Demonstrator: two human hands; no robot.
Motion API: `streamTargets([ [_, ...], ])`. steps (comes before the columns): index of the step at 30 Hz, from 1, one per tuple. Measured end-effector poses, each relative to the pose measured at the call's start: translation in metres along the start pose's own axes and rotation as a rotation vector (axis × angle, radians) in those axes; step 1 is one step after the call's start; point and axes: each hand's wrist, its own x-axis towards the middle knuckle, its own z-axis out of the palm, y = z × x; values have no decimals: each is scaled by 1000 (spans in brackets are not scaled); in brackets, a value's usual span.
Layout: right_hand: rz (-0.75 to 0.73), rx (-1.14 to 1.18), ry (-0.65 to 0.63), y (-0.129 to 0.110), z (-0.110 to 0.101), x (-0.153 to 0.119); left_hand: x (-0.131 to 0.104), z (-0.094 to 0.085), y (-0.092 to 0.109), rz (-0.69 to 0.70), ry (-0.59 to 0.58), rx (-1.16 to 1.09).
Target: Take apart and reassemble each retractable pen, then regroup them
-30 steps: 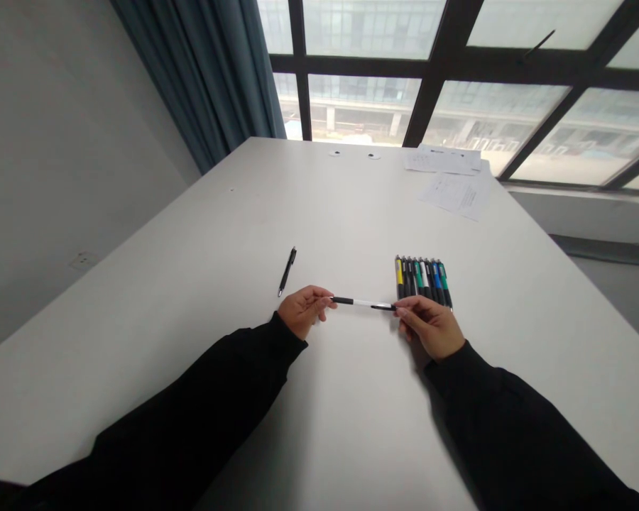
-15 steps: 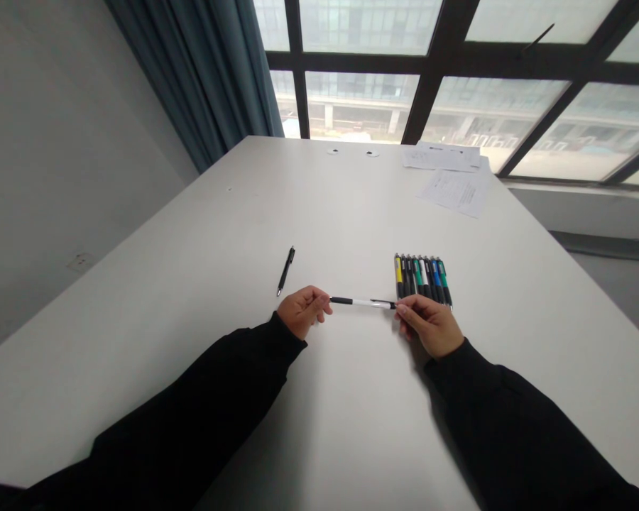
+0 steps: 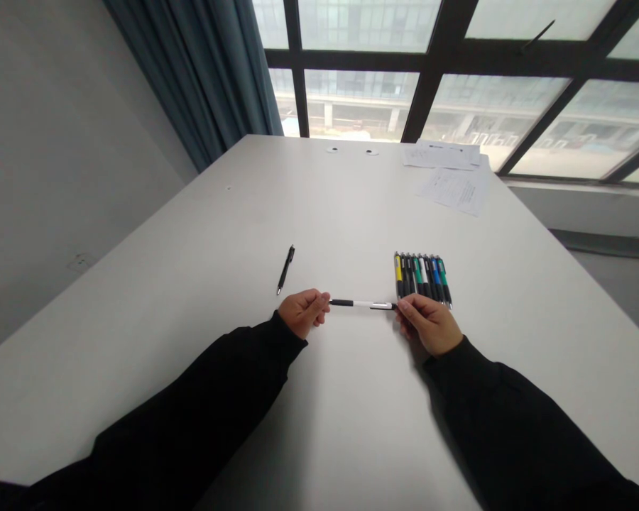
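A white pen (image 3: 363, 304) with a black grip is held level between my two hands, above the table. My left hand (image 3: 303, 312) pinches its tip end. The clip end is pinched by my right hand (image 3: 430, 323). Just beyond my right hand lies a row of several pens (image 3: 422, 273), side by side, with yellow, black, green, white and blue barrels; my fingers hide the near ends of some. One black pen (image 3: 285, 270) lies alone beyond my left hand, slanting away from me.
The white table (image 3: 341, 213) fills most of the view. Sheets of paper (image 3: 452, 181) lie at its far right corner, near the window (image 3: 362, 106). A blue curtain (image 3: 207, 78) hangs behind the far left edge, beside a grey wall (image 3: 58, 128).
The white pen has rolled a little between my fingers: its clip, earlier on the upper side, now faces toward me. Both hands stay in nearly the same place.
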Motion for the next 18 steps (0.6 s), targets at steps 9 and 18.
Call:
streamTargets([
  [9,-20,-74,4,-4,-1,-1,-2,-1,4,19,-9,86],
  [18,-7,-113,45,-6,3,-2,-3,-3,5,21,-6,155],
])
